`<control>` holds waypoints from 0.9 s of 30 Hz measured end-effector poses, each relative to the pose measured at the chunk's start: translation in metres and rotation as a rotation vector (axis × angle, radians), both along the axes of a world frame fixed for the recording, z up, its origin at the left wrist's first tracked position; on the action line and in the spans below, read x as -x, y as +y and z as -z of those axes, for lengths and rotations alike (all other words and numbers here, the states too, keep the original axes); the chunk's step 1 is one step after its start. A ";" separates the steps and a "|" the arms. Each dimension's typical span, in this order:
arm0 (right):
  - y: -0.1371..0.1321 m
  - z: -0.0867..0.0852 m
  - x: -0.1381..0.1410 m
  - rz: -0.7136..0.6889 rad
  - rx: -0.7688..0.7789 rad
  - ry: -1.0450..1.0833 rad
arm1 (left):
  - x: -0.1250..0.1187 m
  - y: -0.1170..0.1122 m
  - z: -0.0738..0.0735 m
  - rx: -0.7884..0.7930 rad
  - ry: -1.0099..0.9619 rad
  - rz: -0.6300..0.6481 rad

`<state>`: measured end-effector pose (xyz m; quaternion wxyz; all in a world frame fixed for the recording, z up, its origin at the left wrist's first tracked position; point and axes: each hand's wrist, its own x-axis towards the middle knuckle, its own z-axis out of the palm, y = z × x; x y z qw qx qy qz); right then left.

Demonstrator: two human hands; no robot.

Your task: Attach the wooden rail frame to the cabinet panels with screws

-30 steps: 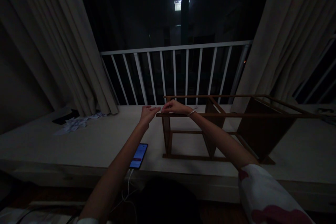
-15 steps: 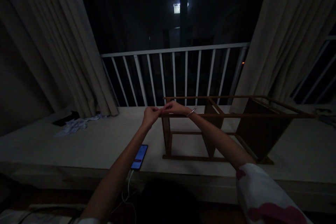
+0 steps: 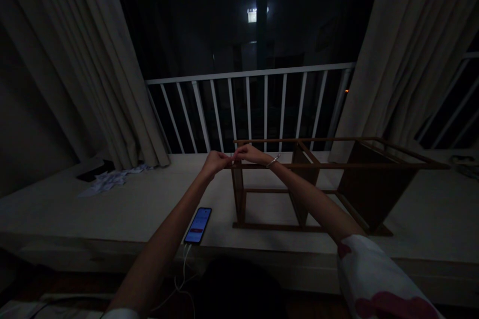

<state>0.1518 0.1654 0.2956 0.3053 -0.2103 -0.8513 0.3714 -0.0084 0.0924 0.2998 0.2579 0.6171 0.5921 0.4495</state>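
A brown wooden frame (image 3: 337, 165) of thin rails and panels stands on a pale ledge (image 3: 142, 204) in dim light. My left hand (image 3: 216, 162) is closed in a pinch at the left end of the frame's near top rail. My right hand (image 3: 250, 154) rests with curled fingers on that same rail corner, fingertips meeting the left hand's. A bangle circles my right wrist. Whatever the fingers pinch is too small and dark to make out.
A lit phone (image 3: 198, 225) lies on the ledge near its front edge, a white cable trailing down from it. Crumpled papers (image 3: 108, 180) and a dark flat object sit at the left. Curtains (image 3: 75, 60) hang on both sides of a white railing (image 3: 247, 104).
My left hand has closed from a looser, open pose into a pinch against the rail end beside the right hand. The view has shifted slightly; the frame has stayed put.
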 end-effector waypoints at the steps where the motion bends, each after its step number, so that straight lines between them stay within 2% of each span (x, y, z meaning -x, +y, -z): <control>1: 0.002 0.001 0.001 0.038 -0.024 0.041 | 0.000 0.001 0.001 -0.002 0.002 0.001; 5: 0.010 0.002 0.003 0.162 -0.155 0.165 | -0.001 0.001 0.001 -0.008 -0.021 0.017; 8: 0.013 0.003 0.003 0.184 -0.196 0.164 | -0.002 -0.002 0.000 0.013 -0.062 0.037; 15: 0.010 0.003 0.003 0.131 -0.199 0.124 | 0.000 -0.001 -0.001 0.026 -0.084 0.100; 22: 0.007 0.004 0.003 0.011 -0.080 0.133 | 0.001 0.000 0.000 0.033 -0.040 0.097; 27: 0.002 0.002 0.003 0.062 -0.126 0.129 | 0.001 0.001 0.001 0.013 -0.003 0.106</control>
